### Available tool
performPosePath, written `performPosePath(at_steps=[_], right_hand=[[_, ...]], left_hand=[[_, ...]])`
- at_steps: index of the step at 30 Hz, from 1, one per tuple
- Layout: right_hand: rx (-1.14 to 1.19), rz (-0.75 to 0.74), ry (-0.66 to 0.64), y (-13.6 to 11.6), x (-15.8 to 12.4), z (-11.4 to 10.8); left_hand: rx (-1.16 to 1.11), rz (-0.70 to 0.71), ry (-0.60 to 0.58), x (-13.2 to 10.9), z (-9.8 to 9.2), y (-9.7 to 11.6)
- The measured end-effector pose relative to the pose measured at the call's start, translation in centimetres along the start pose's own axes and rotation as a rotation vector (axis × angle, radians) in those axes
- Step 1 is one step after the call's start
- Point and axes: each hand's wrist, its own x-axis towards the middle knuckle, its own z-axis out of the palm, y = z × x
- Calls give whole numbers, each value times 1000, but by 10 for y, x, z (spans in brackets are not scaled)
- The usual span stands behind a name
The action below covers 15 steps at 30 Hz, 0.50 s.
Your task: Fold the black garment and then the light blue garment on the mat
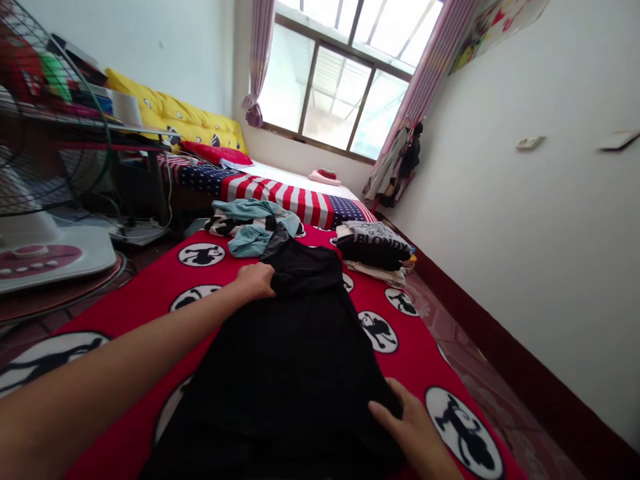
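Black cloth (295, 360) lay spread on the red blanket (135, 300), the fingers of the left hand (256, 281) bunched at its upper left edge, their grip impossible to tell, the right hand's thumb and fingers (383, 417) parted at its lower right edge, near a stack (375, 250) and a heap (253, 233).
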Motion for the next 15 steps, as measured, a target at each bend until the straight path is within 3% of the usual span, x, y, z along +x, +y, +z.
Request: performPosePath(at_steps=[4,10,15], right_hand=[[196,-4,-12,-16,-1,3],[306,-30,-37,-57,-7,20],[223,-55,-49,-70,-5,51]], left_hand=[[-99,10,62,33,-38,11],[-797,-123,307,79,-83,13],[-845,-108,436,91,-104,11]])
